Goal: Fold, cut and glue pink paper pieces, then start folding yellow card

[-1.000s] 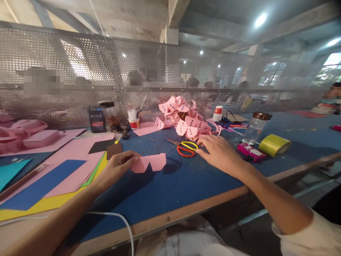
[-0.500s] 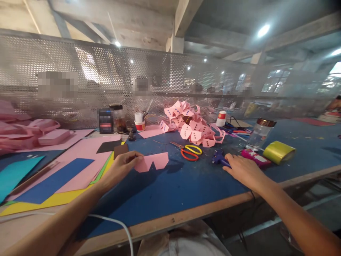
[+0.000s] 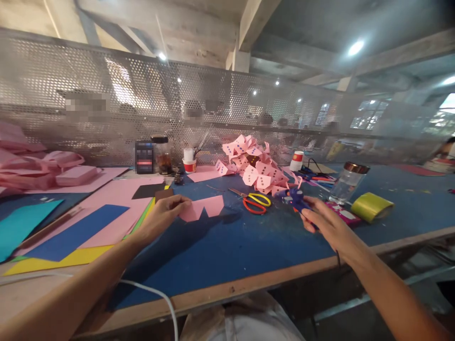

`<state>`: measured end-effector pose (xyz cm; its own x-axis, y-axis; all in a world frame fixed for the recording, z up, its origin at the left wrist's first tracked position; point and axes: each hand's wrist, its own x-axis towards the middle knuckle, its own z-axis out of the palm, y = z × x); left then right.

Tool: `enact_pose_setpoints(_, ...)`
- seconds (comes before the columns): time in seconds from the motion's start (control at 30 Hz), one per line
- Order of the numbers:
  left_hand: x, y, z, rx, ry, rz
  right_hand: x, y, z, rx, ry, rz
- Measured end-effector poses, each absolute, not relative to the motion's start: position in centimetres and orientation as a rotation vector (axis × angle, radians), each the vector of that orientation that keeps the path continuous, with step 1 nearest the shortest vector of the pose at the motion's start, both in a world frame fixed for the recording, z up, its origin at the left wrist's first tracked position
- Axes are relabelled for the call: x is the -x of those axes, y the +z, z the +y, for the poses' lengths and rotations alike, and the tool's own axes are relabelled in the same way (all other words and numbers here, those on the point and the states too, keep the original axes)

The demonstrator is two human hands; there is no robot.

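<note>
Pinched in my left hand (image 3: 166, 214) is the left end of a pink paper cutout (image 3: 209, 207), with a V-shaped notch in its lower edge. It is held just above the blue tabletop (image 3: 213, 255). My right hand (image 3: 325, 220) has its fingers wrapped round the handle of a dark blue glue gun (image 3: 297, 198), whose nozzle points left. Between the two hands lie scissors (image 3: 256, 202) with one red and one yellow handle loop. Behind the scissors rises a pile of folded pink paper pieces (image 3: 265, 174) with dark square marks.
Coloured paper sheets (image 3: 80, 232) and more pink paper (image 3: 31, 166) cover the left side. A white cable (image 3: 152, 288) crosses the front edge. At right stand a clear bottle (image 3: 347, 182) and a yellow-green roll (image 3: 371, 207). A perforated metal screen (image 3: 209, 109) runs behind.
My right hand has closed round the glue gun's handle and lifted it off the table. My left hand still holds the pink cutout, almost in place. The view has shifted slightly.
</note>
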<state>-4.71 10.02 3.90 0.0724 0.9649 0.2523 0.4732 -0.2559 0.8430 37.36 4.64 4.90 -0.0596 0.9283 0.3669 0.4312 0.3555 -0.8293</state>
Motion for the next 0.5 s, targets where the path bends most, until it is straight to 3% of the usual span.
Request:
enact_pose_setpoints(0.13,5.5,3.2,10.9,-1.781,1.162,1.454,-34.0,6.7,5.4,0.985,0.996,-1.503)
enact_pose_setpoints(0.5,5.8,3.3,12.0,-1.838,1.225,1.49,-24.8,8.8,12.7,0.82,1.074,-1.709)
